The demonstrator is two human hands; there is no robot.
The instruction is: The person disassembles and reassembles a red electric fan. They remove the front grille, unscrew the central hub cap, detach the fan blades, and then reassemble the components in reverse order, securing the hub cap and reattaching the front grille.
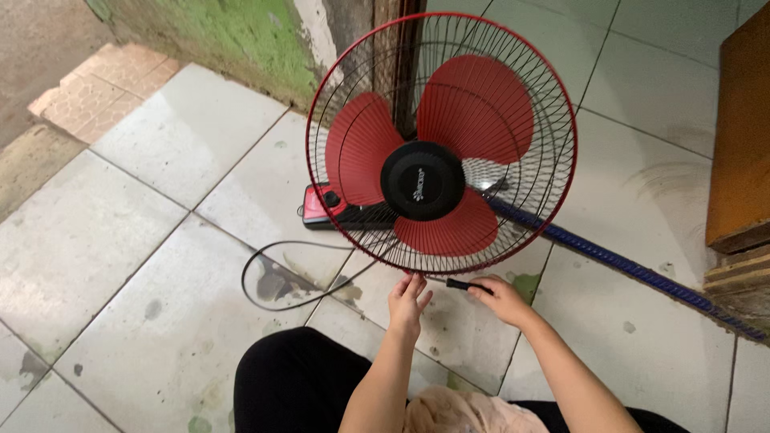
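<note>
Head view: cable (273,273) beside fan (441,144)

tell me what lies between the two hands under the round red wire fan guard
In the head view, only bare pale floor tile shows between the left hand and right hand; the right hand's slim black tool points into that gap below the fan guard.

Light here is soft and flat, like overcast daylight, no hard shadows anywhere. The pale floor tiles (144,240) take a mild sheen, brightest toward the upper right of the frame, and the lower left looks a bit greyer. Only a faint shadow sits on the tiles at centre under the fan (439,140). Focus is decent across the middle, the grille wires read clean. Slight wide-angle stretch at the edges, and the forearms at the bottom go a touch soft
</note>
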